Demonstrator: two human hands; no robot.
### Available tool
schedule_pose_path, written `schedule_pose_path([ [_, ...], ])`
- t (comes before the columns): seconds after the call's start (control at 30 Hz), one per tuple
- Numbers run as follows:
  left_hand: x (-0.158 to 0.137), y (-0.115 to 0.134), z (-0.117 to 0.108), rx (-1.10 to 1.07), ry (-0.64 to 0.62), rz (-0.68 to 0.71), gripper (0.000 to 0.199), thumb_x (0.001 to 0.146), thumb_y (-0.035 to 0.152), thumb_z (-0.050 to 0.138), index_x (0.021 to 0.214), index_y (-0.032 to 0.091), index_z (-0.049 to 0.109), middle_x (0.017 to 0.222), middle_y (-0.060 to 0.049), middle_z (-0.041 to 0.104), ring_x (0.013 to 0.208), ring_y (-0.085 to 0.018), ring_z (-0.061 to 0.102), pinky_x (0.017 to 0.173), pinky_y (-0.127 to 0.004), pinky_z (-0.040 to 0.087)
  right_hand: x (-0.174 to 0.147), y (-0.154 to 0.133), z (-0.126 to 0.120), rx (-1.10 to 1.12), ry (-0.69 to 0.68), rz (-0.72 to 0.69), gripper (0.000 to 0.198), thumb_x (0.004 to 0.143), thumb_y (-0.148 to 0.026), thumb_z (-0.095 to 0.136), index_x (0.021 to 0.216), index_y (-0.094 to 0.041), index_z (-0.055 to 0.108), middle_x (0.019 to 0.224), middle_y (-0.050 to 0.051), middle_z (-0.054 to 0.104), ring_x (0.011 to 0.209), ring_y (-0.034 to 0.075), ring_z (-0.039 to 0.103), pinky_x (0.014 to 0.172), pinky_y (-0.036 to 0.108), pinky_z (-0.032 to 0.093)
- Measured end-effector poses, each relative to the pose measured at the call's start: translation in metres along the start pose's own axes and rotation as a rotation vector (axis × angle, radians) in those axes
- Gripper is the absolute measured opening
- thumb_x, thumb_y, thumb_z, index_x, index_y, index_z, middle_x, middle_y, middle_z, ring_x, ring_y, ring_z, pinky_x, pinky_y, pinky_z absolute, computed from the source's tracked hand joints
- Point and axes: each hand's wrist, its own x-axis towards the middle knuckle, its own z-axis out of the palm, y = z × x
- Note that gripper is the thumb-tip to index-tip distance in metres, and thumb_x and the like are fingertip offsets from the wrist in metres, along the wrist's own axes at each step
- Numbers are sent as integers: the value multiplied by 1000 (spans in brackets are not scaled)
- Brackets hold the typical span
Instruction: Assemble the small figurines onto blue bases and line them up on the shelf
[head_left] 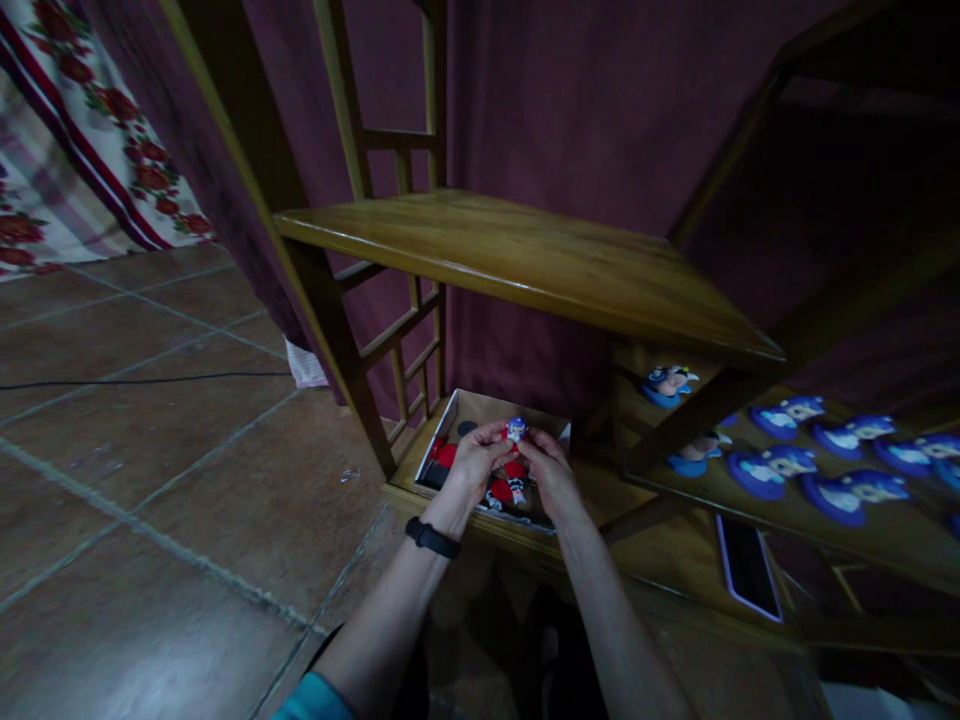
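Observation:
Both hands meet above a shallow open cardboard box (551, 427) on the lowest shelf. Between their fingertips is a small figurine (516, 430) with blue and white on its head and red below. My left hand (478, 460), with a black band on the wrist, pinches it from the left. From the other side my right hand (546, 466) grips it too. Inside the box lie red pieces (446, 455) and a red, black and white figurine (516, 490). The hands hide part of the box's contents.
A wooden shelf board (510, 245) juts out above the box. To the right, several blue-based figurines (847, 490) stand in rows on another shelf. A phone (750, 567) lies on the lower ledge. A black cable (150, 381) crosses the tiled floor.

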Motion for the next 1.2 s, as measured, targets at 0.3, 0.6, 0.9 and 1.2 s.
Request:
schedule_pose_path([
  [0.3, 2, 2, 9, 241, 139, 294, 30, 56, 14, 70, 83, 13, 58, 71, -2, 63, 63, -11, 57, 64, -22, 45, 0, 1, 7, -374, 207, -269, 31, 68, -32, 58, 98, -28, 53, 97, -1, 62, 90, 18, 57, 79, 30, 45],
  [0.6, 3, 3, 8, 434, 222, 438, 17, 60, 6, 61, 75, 14, 59, 73, -3, 63, 70, -13, 57, 71, -24, 44, -9, -9, 16, -633, 183, -329, 30, 72, -37, 56, 102, -32, 53, 94, -1, 63, 82, 18, 59, 73, 30, 45],
  [0.9, 0, 9, 6, 507, 264, 445, 16, 61, 10, 63, 75, 16, 63, 75, -3, 64, 71, -14, 57, 72, -24, 44, -2, -5, 21, -501, 212, -254, 29, 68, -41, 60, 95, -28, 58, 90, 0, 66, 82, 19, 59, 73, 30, 47],
  [1.2, 3, 6, 5, 458, 243, 442, 15, 59, 11, 64, 74, 15, 65, 71, -3, 65, 64, -13, 57, 63, -22, 44, 6, 3, 16, -330, 188, -283, 27, 66, -37, 63, 90, -24, 60, 87, 2, 66, 82, 18, 60, 73, 28, 47],
])
